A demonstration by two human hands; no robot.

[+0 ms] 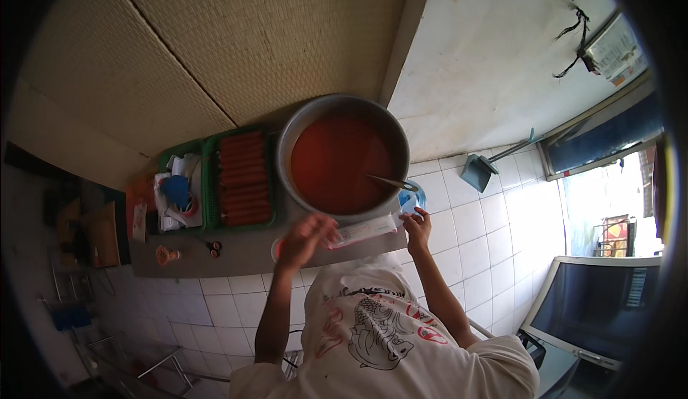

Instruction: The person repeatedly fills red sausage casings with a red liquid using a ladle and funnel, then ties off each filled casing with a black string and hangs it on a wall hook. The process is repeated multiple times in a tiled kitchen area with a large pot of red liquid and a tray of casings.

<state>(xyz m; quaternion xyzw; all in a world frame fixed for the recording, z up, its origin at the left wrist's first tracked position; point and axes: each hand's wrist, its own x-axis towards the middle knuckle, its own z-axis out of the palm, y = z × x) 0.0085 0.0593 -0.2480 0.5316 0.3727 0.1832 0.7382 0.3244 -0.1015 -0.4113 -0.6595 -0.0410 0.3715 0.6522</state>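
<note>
A long clear plastic packet (363, 231) with printing lies at the table edge, just below a big metal pot (285, 157) of red-orange liquid. My left hand (309, 238) is blurred over the packet's left end; whether it grips anything is unclear. My right hand (416, 227) has its fingertips pinched at a piece of clear plastic by the packet's right end. A ladle handle (395, 182) rests over the pot's right rim. Close to my right fingers is a blue plastic container (413, 197). A small red round item (277, 248) is partly hidden by my left hand.
Left of the pot, a green basket (212, 205) holds several red filled tubes (243, 178). Beside it, another green basket (166, 154) holds plastic bags and tape. Scissors (214, 248) and a patterned roll (167, 255) lie near the front edge. A dustpan (478, 173) hangs at the right wall.
</note>
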